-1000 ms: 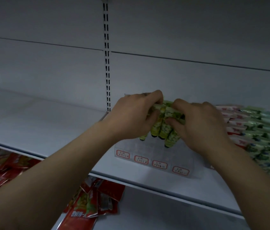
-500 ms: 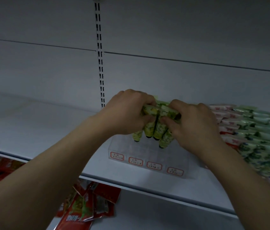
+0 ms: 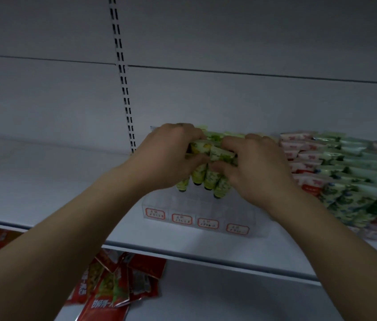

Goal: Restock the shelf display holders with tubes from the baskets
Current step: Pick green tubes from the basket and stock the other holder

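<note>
Jointly, left hand [image 3: 169, 156] and right hand [image 3: 255, 167] pinch a bundle of green floral-printed tubes [image 3: 207, 174], caps down, above the clear compartmented plastic holder [image 3: 196, 213] near the white shelf's [image 3: 44, 181] front edge.

Shop, slotted shelving [image 3: 122, 89], price-labelled holder [image 3: 196, 218], stacked tubes [image 3: 349, 172]

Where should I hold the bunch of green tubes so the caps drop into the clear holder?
Grip the green tubes at their flat crimped upper ends, one hand from each side, as the left hand and right hand do. The tubes hang cap-down over the clear holder, so side grips up top probably leave the dark caps free to enter its compartments.
</note>
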Motion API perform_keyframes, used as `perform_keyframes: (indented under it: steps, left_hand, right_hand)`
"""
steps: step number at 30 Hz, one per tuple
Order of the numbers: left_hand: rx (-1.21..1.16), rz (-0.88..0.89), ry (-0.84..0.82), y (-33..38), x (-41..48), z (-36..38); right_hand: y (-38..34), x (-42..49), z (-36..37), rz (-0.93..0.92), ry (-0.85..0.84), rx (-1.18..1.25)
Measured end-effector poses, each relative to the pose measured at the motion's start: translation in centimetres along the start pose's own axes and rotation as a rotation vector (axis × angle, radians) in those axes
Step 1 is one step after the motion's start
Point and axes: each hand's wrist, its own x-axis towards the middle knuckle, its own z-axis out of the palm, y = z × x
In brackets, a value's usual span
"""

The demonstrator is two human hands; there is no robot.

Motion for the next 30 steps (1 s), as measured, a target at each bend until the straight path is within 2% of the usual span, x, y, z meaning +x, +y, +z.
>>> perform_keyframes:
  steps: [3, 8, 13, 19, 24, 30]
  left_hand:
    - [-0.045, -0.025, 0.005, 0.4, -0.4, 0.3]
    - [-0.050, -0.076, -0.079, 0.7, 0.0, -0.8]
    - [-0.019, -0.052, -0.174, 0.4, 0.8, -1.4]
    - [0.020, 0.081, -0.045, -0.5, 0.2, -0.4]
    - [0.094, 0.215, -0.016, -0.9, 0.1, -0.3]
    - [0.090, 0.226, 0.003, -0.8, 0.4, -0.5]
  right_hand:
    - [-0.1, 0.3, -0.6, -0.033, -0.045, -0.038]
    - [-0.7, 0.5, -1.3, -0.104, -0.047, -0.149]
    - [-1.0, 0.0, -1.2, -0.062, -0.020, -0.150]
    - [-0.6, 0.1, -1.0, -0.064, -0.030, -0.100]
    - [-0.4, 0.5, -0.2, -0.049, -0.051, -0.110]
    - [-0.3, 0.3, 0.0, -0.047, -0.045, -0.098]
